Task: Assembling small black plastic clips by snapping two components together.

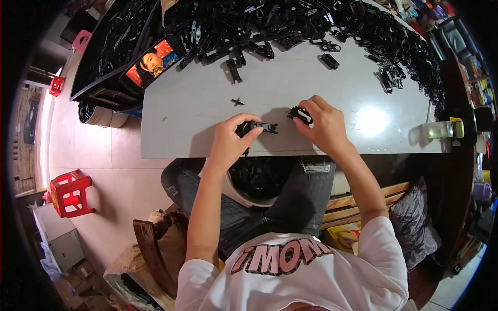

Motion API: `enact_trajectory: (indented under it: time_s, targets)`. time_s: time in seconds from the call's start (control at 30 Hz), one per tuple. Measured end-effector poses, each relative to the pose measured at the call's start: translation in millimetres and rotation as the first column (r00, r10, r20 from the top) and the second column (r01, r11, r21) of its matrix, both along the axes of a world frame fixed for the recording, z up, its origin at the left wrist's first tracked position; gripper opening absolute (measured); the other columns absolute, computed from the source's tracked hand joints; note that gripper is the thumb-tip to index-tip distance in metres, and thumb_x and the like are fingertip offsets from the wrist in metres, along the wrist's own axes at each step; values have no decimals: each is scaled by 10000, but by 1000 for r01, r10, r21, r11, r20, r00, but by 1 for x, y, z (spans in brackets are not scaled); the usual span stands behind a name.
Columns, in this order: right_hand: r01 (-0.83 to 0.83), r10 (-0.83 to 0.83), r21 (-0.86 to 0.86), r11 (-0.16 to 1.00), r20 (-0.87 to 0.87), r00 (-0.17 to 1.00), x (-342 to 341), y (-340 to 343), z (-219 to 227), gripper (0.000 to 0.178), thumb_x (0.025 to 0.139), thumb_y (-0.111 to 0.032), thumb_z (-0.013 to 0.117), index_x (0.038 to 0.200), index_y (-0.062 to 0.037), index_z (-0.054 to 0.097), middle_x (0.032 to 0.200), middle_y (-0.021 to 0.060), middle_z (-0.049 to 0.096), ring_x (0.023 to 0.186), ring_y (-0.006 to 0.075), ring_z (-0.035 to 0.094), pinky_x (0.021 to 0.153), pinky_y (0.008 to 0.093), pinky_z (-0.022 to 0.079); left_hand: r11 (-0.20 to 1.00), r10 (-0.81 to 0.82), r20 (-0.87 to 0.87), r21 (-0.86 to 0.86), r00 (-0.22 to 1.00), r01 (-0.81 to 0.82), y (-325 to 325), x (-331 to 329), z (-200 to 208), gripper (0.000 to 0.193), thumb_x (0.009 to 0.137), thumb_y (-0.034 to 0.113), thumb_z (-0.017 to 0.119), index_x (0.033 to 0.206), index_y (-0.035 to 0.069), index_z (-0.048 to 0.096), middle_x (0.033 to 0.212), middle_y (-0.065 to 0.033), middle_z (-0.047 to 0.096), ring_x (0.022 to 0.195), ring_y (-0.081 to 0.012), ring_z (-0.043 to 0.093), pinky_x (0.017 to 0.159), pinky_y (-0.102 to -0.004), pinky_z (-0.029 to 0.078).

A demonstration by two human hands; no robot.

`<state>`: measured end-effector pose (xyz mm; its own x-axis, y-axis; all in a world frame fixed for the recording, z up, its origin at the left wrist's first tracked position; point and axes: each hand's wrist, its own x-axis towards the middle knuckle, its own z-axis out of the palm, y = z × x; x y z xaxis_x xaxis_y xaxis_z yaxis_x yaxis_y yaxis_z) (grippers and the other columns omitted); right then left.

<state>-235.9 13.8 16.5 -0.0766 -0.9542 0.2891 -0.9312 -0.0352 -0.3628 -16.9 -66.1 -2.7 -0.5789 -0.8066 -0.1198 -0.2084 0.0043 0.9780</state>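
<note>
While both hands [226, 136] [328, 124] grip black parts [267, 127] [301, 115] near the edge [290, 155], open tabletop [290, 78] lies ahead.

Large pink letters [268, 259] span the white shirt [337, 284].

A pale grey tabletop [290, 78], with a round glare [372, 120] on its right half. A dense heap of small black parts [290, 33] curves along its far side and down the right. Nearer lie 1 long black piece [234, 71], 1 chunky black piece [329, 61] to its right, and 1 tiny cross-shaped piece [237, 102]. A clear container [437, 130] sits at the right edge.
</note>
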Motion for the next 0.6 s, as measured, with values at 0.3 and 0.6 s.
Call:
enact_trajectory:
  time_s: [0.3, 0.6]
  targets:
    - [88, -85, 98, 991, -43, 996, 15, 1, -12, 238, 719, -134, 697, 915, -35, 604, 878, 114, 591, 761, 315, 613, 653, 390, 501, 990, -20, 24, -137, 1000, 23, 3, -3, -5, 220, 797, 54, 677, 1015, 50, 651, 778, 4, 621, 571, -44, 531, 534, -215, 439]
    - [-173, 131, 110, 979, 314, 940, 43, -8, 3, 286, 687, -35, 683, 963, -13, 609, 877, 126, 579, 771, 312, 604, 687, 358, 500, 995, -40, 84, -90, 996, 48, 2, -1, -4, 283, 788, 47, 665, 1068, 11, 643, 871, -48, 678, 705, -75, 597, 668, -255, 489]
